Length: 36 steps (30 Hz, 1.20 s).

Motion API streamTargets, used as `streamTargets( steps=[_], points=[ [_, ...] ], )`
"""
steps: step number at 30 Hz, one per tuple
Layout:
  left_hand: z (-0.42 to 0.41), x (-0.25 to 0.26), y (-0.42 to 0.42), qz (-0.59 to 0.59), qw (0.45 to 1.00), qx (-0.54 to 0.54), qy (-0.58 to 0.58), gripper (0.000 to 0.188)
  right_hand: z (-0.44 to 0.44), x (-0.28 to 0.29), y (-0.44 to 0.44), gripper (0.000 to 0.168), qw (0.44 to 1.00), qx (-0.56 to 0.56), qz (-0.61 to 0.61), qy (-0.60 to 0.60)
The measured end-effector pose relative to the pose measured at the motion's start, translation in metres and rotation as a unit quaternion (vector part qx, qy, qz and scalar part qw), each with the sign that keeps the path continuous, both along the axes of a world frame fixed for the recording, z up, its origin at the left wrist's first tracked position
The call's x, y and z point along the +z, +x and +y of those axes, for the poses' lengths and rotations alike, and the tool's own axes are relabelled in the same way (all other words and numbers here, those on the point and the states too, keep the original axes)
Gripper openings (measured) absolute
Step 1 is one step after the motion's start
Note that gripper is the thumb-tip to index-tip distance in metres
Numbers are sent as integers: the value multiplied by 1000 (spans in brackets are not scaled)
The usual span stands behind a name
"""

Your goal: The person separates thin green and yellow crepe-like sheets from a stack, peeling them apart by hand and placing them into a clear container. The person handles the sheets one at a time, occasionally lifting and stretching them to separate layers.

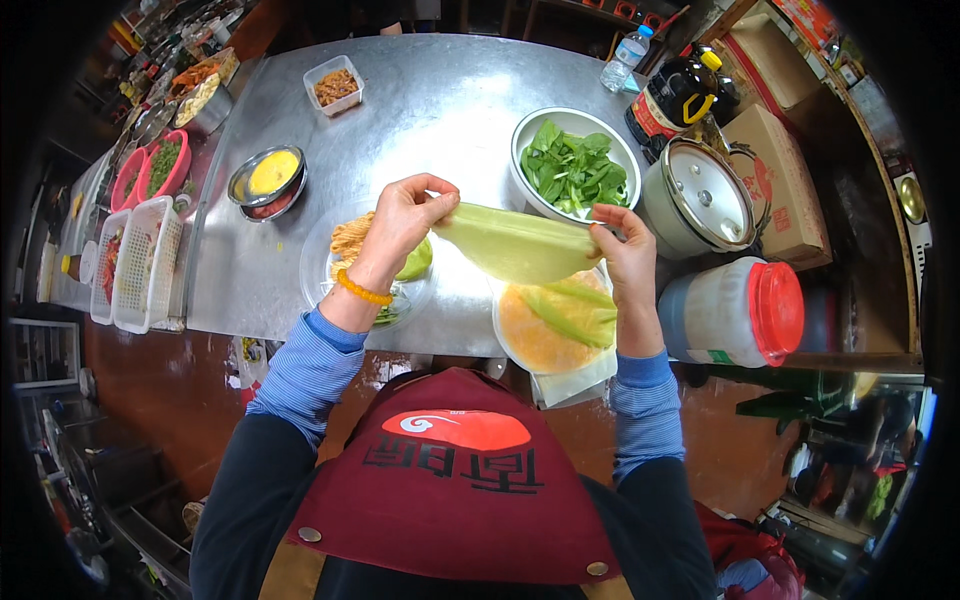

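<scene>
A thin green sheet, like a wrapper or pancake, is stretched between my two hands above the steel table. My left hand pinches its left end, and my right hand pinches the other end. Below my right hand a round plate holds orange sheets with a folded green one on top. Beside my left wrist, partly hidden by it, a clear round tray holds yellowish strips, a green piece and chopped greens. A white bowl of leafy greens stands beyond my right hand.
On the steel table stand a tub of brown food and stacked metal bowls with yellow liquid. Along the right are a lidded pot, a red-lidded jar, a dark sauce jug and a water bottle. White baskets stand left.
</scene>
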<state>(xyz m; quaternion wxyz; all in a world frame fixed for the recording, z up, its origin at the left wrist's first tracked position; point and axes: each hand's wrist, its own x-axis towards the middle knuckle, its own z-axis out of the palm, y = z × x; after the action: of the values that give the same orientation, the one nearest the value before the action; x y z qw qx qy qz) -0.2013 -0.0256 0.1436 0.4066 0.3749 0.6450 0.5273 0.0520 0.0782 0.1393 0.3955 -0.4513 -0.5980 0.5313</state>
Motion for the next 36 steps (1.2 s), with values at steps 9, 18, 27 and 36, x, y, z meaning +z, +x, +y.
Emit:
streamTargets(
  steps=[9,18,27,36],
  points=[
    [-6,17,3,-176,984,27,31,14,2,13,8,20,984,65,144,-82],
    [-10,44,2,-61,988,23,139,18,-16,32,-4,22,996,43,66,51],
    [-15,58,9,15,982,46,183,23,-21,65,-6,18,911,-46,-128,388],
    [-14,63,7,-125,976,5,179,22,-27,83,-2,23,980,37,93,169]
  ],
)
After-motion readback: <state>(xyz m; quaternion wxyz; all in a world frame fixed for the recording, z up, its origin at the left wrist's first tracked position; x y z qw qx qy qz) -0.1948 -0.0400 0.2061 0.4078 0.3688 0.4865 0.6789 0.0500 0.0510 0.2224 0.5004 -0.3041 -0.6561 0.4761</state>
